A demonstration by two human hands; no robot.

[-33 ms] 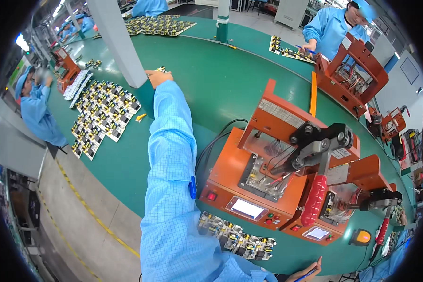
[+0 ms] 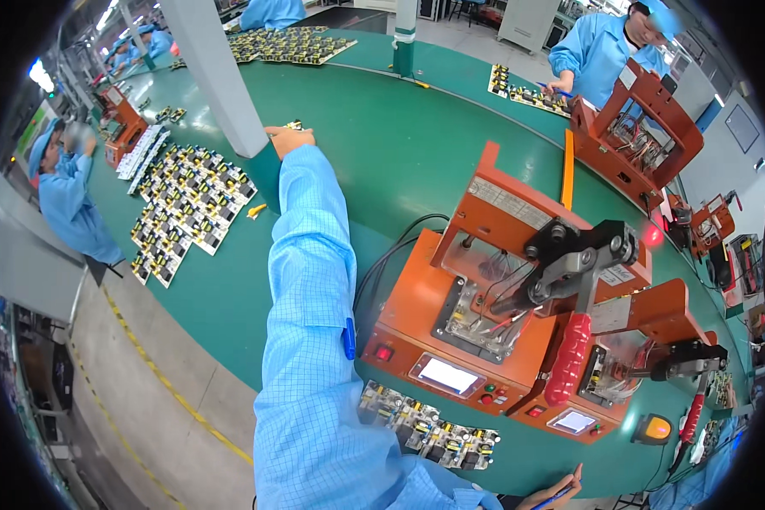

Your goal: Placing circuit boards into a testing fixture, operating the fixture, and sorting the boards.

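My left arm stretches forward over the green table. At its end my left hand [image 2: 293,142] is closed beside the grey post, with a small circuit board [image 2: 294,125] showing just past the fingers; most of the board is hidden. At the lower edge my right hand [image 2: 561,490] is closed around a blue pen [image 2: 552,498]. Several circuit boards [image 2: 433,435] lie in a row between my body and an orange test fixture [image 2: 399,319]. The fixture has a lit screen [image 2: 448,376] and a lever with a red handle [image 2: 569,361].
A second orange fixture [image 2: 574,421] adjoins on the right, near a yellow-orange device [image 2: 652,429]. A large batch of circuit boards [image 2: 191,204] lies left of the grey post [image 2: 217,76]. Co-workers in blue sit at left and far right, where another orange fixture [image 2: 620,170] stands.
A red light spot now shows on the table at the far right. Both my hands stay where they were.
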